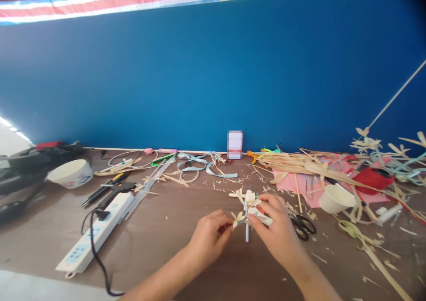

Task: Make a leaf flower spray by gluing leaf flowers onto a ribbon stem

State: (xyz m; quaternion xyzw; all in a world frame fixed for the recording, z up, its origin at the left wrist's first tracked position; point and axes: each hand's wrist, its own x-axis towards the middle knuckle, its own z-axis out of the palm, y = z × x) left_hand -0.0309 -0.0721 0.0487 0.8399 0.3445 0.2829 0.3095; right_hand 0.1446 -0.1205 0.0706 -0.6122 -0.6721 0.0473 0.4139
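Both hands are on a small spray of cream-coloured handmade flowers (250,199), which look made of dried husk or straw strips, with a pale blue stem. My left hand (213,235) pinches the lowest flower at its left side. My right hand (274,219) grips the spray from the right, thumb and fingers around its stem. A pale thin stick shows just below the flowers. Right beside my right hand lie black-handled scissors (303,225), partly hidden by it. Exactly where the fingertips touch the stem is hard to make out.
A white power strip (96,232) with a black cable and a dark glue gun (115,192) lie left. A white bowl (71,174) stands behind them. Rightward are a paper cup (337,199), straw strips (299,164), and finished flowers (366,143). A blue partition (199,79) closes the back.
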